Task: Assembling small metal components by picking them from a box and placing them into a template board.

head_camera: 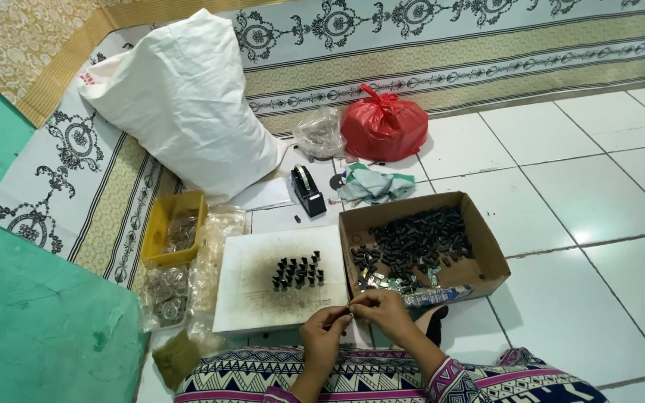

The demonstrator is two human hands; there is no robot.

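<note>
Both hands, left hand (324, 322) and right hand (379, 306), pinch one small dark part (349, 309) with closed fingers, a cardboard box (487, 257) of parts at one o'clock.

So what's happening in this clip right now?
A person sitting on the floor holds a tiny dark part pinched between the left hand and the right hand. Ahead, small black pieces stand in rows on a flat white board, beside an open brown cardboard box heaped with similar black parts.

Cardboard box (487, 257) right of white board (255, 298)
</note>
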